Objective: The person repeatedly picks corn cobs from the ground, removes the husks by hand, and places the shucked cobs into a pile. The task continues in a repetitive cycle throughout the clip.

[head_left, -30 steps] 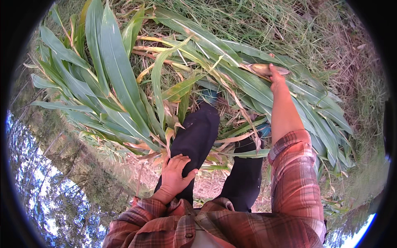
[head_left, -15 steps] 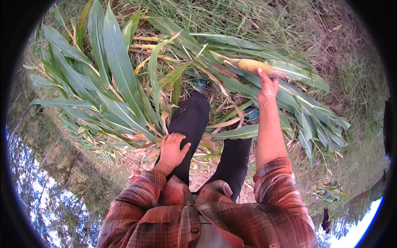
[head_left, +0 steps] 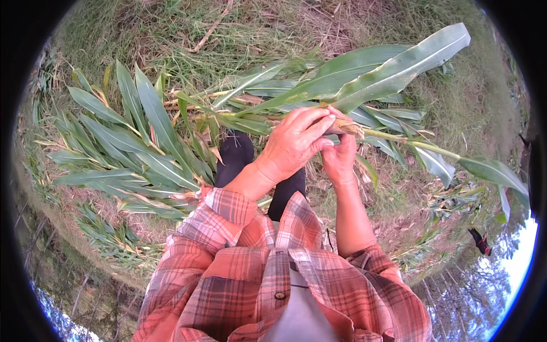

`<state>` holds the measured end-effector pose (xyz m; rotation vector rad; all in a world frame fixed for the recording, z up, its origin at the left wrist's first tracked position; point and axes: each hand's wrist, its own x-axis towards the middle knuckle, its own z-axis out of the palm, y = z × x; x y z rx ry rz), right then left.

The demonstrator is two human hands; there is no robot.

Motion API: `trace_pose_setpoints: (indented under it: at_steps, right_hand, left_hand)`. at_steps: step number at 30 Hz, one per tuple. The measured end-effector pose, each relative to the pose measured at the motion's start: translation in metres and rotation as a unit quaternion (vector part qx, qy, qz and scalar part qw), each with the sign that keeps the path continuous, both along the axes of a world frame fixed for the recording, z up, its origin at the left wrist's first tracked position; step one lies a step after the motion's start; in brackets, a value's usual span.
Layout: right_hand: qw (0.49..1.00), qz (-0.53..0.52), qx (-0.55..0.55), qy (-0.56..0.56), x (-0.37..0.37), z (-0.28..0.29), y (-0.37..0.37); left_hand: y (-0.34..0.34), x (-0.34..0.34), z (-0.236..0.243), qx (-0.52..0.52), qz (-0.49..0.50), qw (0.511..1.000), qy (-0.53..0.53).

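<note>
In front of my legs, both hands meet around an ear of corn (head_left: 347,126) in its dry, tan husk. My left hand (head_left: 295,137) wraps over the ear from above, fingers closed. My right hand (head_left: 340,159) grips it from below near the shaggy tip, which points right. Most of the ear is hidden by my fingers. A corn stalk (head_left: 396,137) with long green leaves runs behind it toward the right; whether the ear is still attached I cannot tell. One broad leaf (head_left: 407,68) rises beyond my hands.
To the left lies a heap of cut corn plants (head_left: 122,142), leaves fanned outward. More stalks stretch across the ground beyond my feet. Dry grass (head_left: 256,28) covers the far ground. A dark and red object (head_left: 480,242) is at the far right, too small to make out.
My left hand has left my knee and closed on the ear. My right hand has brought the ear nearer and to the left. The leafy stalk behind it has shifted.
</note>
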<state>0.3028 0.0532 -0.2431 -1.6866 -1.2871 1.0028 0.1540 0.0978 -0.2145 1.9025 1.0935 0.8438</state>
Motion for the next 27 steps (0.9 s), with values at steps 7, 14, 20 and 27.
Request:
trace_pose_setpoints:
  at_steps: [7,14,20,27]
  right_hand:
    - [0.983,0.008,0.074,-0.167,-0.008,0.136,-0.014]
    - [0.954,-0.024,0.118,-0.276,-0.025,0.207,-0.021]
    - [0.951,-0.037,0.16,-0.261,-0.04,0.241,-0.011]
    - [0.934,-0.015,0.173,-0.312,-0.049,0.272,-0.011]
  left_hand:
    - [-0.008,0.008,0.128,0.111,-0.042,0.991,0.067]
    - [-0.014,0.005,0.204,0.182,-0.001,0.975,0.123]
    - [-0.016,0.003,0.22,0.255,0.138,0.957,0.012]
    - [-0.009,-0.01,0.23,0.035,0.17,0.974,-0.149]
